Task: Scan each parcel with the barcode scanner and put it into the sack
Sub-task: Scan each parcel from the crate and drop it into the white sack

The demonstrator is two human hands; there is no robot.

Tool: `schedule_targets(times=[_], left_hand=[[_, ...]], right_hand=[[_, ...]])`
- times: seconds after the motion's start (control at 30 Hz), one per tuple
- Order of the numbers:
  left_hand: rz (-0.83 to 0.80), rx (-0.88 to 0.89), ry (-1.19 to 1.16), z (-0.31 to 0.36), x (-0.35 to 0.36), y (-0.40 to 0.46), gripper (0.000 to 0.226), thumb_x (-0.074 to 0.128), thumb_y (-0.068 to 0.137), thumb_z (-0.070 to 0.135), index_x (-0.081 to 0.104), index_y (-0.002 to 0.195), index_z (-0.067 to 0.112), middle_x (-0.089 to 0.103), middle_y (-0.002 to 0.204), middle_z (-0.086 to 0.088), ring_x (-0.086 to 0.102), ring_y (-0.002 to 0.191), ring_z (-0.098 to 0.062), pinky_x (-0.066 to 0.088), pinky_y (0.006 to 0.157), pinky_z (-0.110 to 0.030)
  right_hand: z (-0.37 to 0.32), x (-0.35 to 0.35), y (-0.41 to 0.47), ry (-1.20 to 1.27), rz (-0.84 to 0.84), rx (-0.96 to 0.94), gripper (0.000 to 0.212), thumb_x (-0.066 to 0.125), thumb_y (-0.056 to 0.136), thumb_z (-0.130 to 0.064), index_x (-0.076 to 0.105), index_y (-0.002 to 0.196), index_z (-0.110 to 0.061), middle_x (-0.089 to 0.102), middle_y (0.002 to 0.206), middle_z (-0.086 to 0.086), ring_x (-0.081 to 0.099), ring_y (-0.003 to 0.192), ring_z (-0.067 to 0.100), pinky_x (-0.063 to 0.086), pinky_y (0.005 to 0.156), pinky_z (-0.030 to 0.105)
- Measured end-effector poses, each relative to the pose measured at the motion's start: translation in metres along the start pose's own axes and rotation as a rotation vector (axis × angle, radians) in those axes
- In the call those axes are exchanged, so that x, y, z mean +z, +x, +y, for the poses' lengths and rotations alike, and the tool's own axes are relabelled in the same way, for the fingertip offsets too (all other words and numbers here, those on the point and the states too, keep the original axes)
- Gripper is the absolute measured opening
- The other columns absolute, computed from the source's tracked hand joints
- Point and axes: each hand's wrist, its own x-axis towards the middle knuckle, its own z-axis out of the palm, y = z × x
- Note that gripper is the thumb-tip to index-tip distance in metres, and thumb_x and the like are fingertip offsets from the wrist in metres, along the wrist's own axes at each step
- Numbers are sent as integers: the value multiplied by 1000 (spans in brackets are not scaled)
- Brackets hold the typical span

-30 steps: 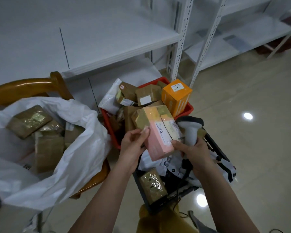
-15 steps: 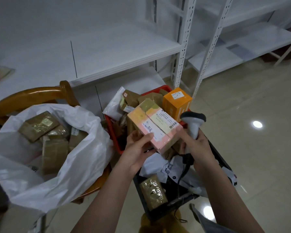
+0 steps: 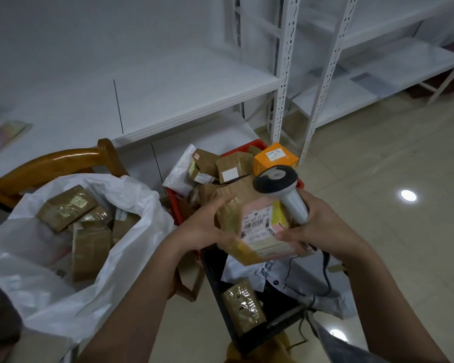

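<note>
Behind hands: red crate (image 3: 174,205) of parcels | left: sack (image 3: 131,231), chair (image 3: 53,163)

The sack (image 3: 131,205) gapes open on the left, half-filled, its near rim beside the red crate (image 3: 174,205).

Head-worn view, steeply downward, close over hands (image 3: 260,226)

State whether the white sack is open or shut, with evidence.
Open: the white sack's mouth gapes, showing brown parcels inside.
</note>
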Motion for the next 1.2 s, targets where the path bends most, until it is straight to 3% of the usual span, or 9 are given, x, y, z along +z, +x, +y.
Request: schedule_targets(times=[0.13,0.2,0.3,0.47,0.63,0.8,1.03,1.13,1.2], left_hand=[[-236,-33,-35,-1,-5,2,84,85,72,23,37,136,49,46,133,26,44,125,6,39,97,-12],[-264,-39,-54,-3,-2,1,80,87,70,27,37,124,59,49,128,29,45,119,12,40,96,-12],[-234,-43,-23,-8,6,0,89,89,66,33,34,133,54,50,128,29,44,120,10,40,98,-13],[-30,-20,56,-14,17,3,90,88,61,29,39,136,36,50,125,23,46,123,-1,44,91,-13],[398,-155,299,-22,14,2,102,87,55,45,32,140,28,42,136,7,36,125,-19,41,103,-46],[353,19,231,-19,18,2,101,86,60,41,33,143,24,34,135,8,28,127,-11,31,108,-33],[292,185,224,-7,26,0,97,79,55,44,39,141,23,32,132,15,28,125,-6,26,105,-22],[287,207,193,-10,26,-3,95,84,58,40,40,141,27,33,131,19,28,124,-2,26,102,-19],[290,209,151,-12,23,-4,96,88,61,36,37,142,30,32,135,19,26,127,-1,26,106,-21]], right_hand=[[-10,-6,-2,-33,-150,-66,78,92,55,-22,59,125,-31,71,112,-5,68,105,16,57,89,49],[-13,-9,-1,-51,-174,-86,80,91,53,-28,58,126,-32,71,113,-5,68,105,15,57,88,48],[-10,-11,0,-42,-169,-83,78,91,52,-27,59,123,-35,71,112,-7,69,104,14,57,89,48],[2,-2,2,50,-39,-8,63,87,65,-23,60,121,-31,70,109,3,69,98,26,59,81,52],[7,5,5,151,195,23,24,75,86,-29,60,103,-21,58,72,-4,55,54,3,46,51,18],[11,23,12,343,280,126,40,77,84,-34,57,111,-11,57,68,1,52,49,9,45,45,22],[21,25,15,501,171,315,96,88,55,-51,45,129,-10,61,74,6,55,58,13,47,56,31],[23,25,13,547,155,313,91,88,52,-47,49,125,-7,62,71,7,54,56,12,47,54,28],[23,25,13,589,180,316,75,85,67,-38,50,126,-6,63,79,12,52,57,13,46,55,28]])
